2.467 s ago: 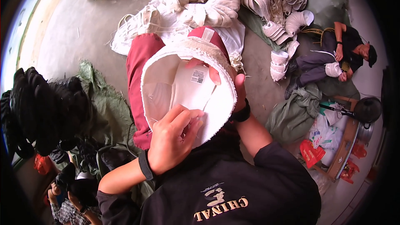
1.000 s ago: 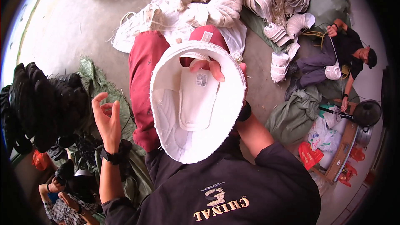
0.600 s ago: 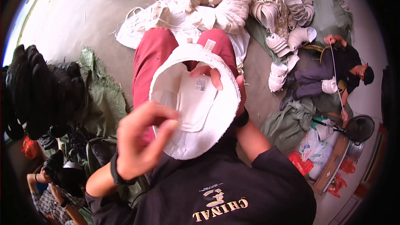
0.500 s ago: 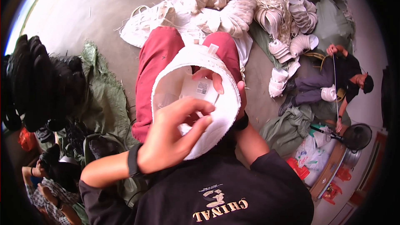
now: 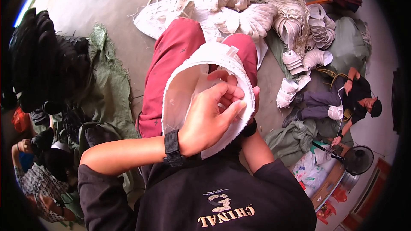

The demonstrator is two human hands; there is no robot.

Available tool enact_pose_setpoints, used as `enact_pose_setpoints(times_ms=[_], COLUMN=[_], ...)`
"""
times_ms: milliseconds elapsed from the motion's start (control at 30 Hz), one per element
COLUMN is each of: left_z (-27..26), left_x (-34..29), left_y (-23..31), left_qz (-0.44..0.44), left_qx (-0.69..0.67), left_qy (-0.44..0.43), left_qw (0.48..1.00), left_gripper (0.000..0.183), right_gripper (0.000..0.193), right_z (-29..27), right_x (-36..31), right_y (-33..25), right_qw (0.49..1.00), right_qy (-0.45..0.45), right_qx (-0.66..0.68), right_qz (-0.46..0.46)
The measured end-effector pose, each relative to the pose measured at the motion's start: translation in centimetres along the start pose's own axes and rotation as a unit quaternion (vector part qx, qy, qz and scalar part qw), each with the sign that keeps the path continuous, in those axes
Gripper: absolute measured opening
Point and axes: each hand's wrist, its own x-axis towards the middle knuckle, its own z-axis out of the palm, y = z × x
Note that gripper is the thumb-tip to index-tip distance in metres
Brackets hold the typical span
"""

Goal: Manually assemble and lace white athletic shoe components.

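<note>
One white shoe upper [image 5: 184, 98], raw-edged with no sole showing, is held over red trousers [image 5: 171, 66], work apparently midway, the remainder unclear; bundled uppers [image 5: 246, 19] lie beyond. The right hand [image 5: 255, 98] grips its side; the left hand [image 5: 207, 117] is narrowed inside, any pinched item hidden. A green sack's [image 5: 293, 143] contents cannot be seen.

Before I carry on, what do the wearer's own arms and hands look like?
Both the left hand and the right hand show no glove. A broad black wristband circles the left wrist; a dark band, partly hidden, is on the right. The left sleeve and right sleeve are dark and short, leaving the forearms bare.
</note>
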Motion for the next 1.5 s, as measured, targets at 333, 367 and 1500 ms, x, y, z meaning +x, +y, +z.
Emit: enact_pose_setpoints(times_ms=[333, 367, 1500], left_z=[-0.3, -0.3, -17.5], left_x=[-0.4, -0.5, -6.5], left_y=[-0.7, -0.7, -0.7], left_qz=[0.019, 0.015, 0.050], left_qx=[0.011, 0.012, -0.162], left_qy=[0.039, 0.039, 0.203], left_qw=[0.999, 0.999, 0.964], left_gripper=[0.011, 0.010, 0.015], right_gripper=[0.113, 0.113, 0.058], right_z=[1.0, 1.3, 1.0], right_x=[-0.1, -0.1, 1.6], right_y=[1.0, 1.0, 1.9], right_qw=[0.999, 0.999, 0.992], right_qy=[-0.004, -0.005, -0.093], right_qx=[-0.037, -0.037, 0.029], right_qz=[-0.011, -0.010, -0.086])
